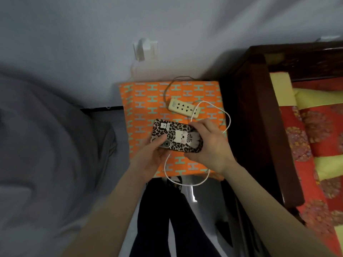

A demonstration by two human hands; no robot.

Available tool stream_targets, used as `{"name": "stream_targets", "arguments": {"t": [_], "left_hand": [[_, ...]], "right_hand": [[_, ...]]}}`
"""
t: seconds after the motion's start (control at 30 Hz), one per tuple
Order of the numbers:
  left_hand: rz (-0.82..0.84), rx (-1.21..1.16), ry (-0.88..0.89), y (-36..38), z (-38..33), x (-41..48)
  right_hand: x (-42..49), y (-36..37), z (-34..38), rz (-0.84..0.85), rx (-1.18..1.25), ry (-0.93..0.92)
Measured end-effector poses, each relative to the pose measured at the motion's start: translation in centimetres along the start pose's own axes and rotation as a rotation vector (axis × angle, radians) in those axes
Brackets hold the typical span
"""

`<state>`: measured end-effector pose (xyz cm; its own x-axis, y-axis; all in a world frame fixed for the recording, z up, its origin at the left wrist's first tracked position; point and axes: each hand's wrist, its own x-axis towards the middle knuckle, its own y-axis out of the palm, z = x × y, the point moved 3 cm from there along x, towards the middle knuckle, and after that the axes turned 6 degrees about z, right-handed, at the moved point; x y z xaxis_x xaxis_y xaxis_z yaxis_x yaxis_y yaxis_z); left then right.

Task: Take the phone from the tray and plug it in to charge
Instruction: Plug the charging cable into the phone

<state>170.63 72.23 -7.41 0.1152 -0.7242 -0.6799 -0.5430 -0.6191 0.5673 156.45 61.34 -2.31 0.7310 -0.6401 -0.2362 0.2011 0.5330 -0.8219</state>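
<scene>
Holding the phone above a small surface draped in orange cloth patterned with teal H-shapes (141, 101), the person seems well into the task: no tray is in view, and the phone is already up off whatever carried it. At the left, the left hand (150, 156) cups the camera end of the leopard-print-cased phone with a white cartoon cat on its back (176, 135), thumb pressed on the case near the lens, fingers curled beneath. Moving right, the phone lies face down and roughly level over the near half of the cloth, spanning both hands. The right hand (209, 143) closes around the phone's other end, fingers wrapped over the edge; the plug tip itself is hidden there, so whether it is seated cannot be told. A thin white charging cable (185, 183) loops below the near edge of the cloth, then rises past the right hand toward the cream-coloured power strip (183, 108) lying near the far right corner. What remains, by my reading, is confirming the connector is in and setting the phone down.
</scene>
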Motion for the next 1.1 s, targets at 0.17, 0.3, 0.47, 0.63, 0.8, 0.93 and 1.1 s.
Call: {"name": "stream_targets", "arguments": {"t": [0.17, 0.3, 0.47, 0.63, 0.8, 0.93, 1.1], "left_hand": [[0.022, -0.221, -0.027, -1.5, 1.8, 5.1], [-0.033, -0.204, -0.041, -4.1, 2.0, 9.0], [-0.115, -0.213, 0.011, -7.7, 0.4, 11.6], [-0.126, -0.262, 0.015, -9.4, -1.3, 12.1], [-0.115, -0.223, 0.005, -9.7, -2.3, 12.0], [-0.105, -0.204, -0.002, -9.5, -2.4, 12.3], [-0.111, -0.192, -0.016, -9.3, -2.4, 12.4]], "right_hand": [[3.0, 5.4, -2.1, -0.074, -0.055, 0.068], [5.1, 9.4, -4.5, -0.028, 0.149, 0.110], [6.1, 12.3, -6.7, -0.113, 0.454, 0.348], [5.9, 13.7, -6.6, -0.260, 0.219, 0.460], [6.5, 14.3, -6.0, -0.136, -0.173, 0.618], [7.3, 14.1, -5.4, -0.082, -0.190, 0.647], [7.7, 13.3, -4.5, -0.117, -0.005, 0.653]]}}
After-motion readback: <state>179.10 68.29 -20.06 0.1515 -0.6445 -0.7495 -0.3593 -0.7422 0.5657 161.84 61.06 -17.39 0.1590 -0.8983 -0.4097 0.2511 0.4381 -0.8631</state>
